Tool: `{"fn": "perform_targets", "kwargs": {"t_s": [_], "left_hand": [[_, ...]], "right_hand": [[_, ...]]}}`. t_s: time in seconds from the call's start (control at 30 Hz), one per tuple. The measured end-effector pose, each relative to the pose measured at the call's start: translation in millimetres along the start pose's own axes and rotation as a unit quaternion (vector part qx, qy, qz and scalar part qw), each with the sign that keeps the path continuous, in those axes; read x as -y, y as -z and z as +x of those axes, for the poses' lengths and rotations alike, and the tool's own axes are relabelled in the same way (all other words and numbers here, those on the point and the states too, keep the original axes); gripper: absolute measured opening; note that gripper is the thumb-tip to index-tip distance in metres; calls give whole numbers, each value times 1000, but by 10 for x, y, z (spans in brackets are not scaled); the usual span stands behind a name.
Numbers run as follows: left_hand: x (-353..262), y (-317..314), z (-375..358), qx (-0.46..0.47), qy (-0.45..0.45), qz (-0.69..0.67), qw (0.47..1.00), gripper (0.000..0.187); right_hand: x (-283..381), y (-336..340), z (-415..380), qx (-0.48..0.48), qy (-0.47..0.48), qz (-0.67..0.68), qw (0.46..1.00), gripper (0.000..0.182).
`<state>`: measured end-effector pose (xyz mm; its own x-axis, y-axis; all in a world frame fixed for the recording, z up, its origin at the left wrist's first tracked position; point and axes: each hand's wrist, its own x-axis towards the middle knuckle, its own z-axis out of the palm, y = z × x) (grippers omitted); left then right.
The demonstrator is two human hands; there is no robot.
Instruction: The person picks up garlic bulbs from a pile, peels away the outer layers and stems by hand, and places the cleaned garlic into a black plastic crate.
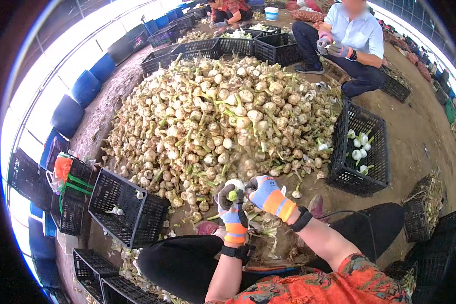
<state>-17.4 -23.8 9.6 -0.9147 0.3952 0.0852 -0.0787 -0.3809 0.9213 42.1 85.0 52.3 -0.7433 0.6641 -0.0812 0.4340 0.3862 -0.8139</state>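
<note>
Garlic bulb (234,194) sat at 6 o'clock of garlic heap (223,116), mostly hidden by gloves; cut stem end showed. Black crate (129,207) at 8 o'clock, crate with peeled bulbs (361,152) at 3 o'clock. Co-worker (349,40) squatted at 1 o'clock. Left hand (233,213) clenched around bulb; right hand (267,195) curled, fingers touching bulb top.

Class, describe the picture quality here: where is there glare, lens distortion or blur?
Head view: fisheye bends the edges, with dark vignette corners; daylight blows out the left wall; the garlic pile is sharp and evenly lit; the seated co-worker's face is blurred.
</note>
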Motion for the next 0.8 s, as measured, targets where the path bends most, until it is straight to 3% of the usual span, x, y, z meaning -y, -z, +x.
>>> {"fn": "perform_targets", "kwargs": {"t_s": [0.03, 0.07, 0.13, 0.2, 0.27, 0.33, 0.47, 0.53, 0.6, 0.7, 0.77, 0.8], "left_hand": [[19, -6, -6, -2, 36, -104, 994, 27], [26, 9, -14, -1, 37, -103, 994, 27], [-14, 31, -7, 15, 61, -101, 993, 28], [-77, 12, -13, 25, 91, -174, 980, 30], [-211, -53, 12, -1, 134, -290, 948, 34], [-261, -79, 29, -8, 136, -312, 940, 36], [-196, -65, 42, -13, 105, -306, 946, 32], [-193, -55, 21, -2, 36, -101, 994, 26], [-206, -84, 3, 33, -37, -56, 997, 25], [-89, -45, -13, 45, -23, -76, 996, 22], [-159, -106, -29, 27, -45, 32, 998, 22], [-180, -111, -16, 27, -46, 32, 998, 22]], "right_hand": [[123, 58, -59, -12, 8, -43, 999, 25], [197, 94, -93, -24, 15, -84, 996, 23], [142, 79, -57, -14, 19, -69, 997, 31], [109, 87, -59, -58, 95, -46, 993, 35], [38, 70, -33, -65, 87, -40, 993, 38], [21, 86, -29, -105, 83, -4, 991, 40], [58, 101, -92, 14, 35, 113, 993, 33], [52, 84, -87, 3, 25, 90, 996, 32], [49, 53, -66, -16, 9, 47, 999, 29], [212, 136, -72, -15, -15, 6, 1000, 34], [209, 144, -83, -3, -20, -28, 999, 36], [98, 53, -70, -49, 29, -25, 998, 38]]}}
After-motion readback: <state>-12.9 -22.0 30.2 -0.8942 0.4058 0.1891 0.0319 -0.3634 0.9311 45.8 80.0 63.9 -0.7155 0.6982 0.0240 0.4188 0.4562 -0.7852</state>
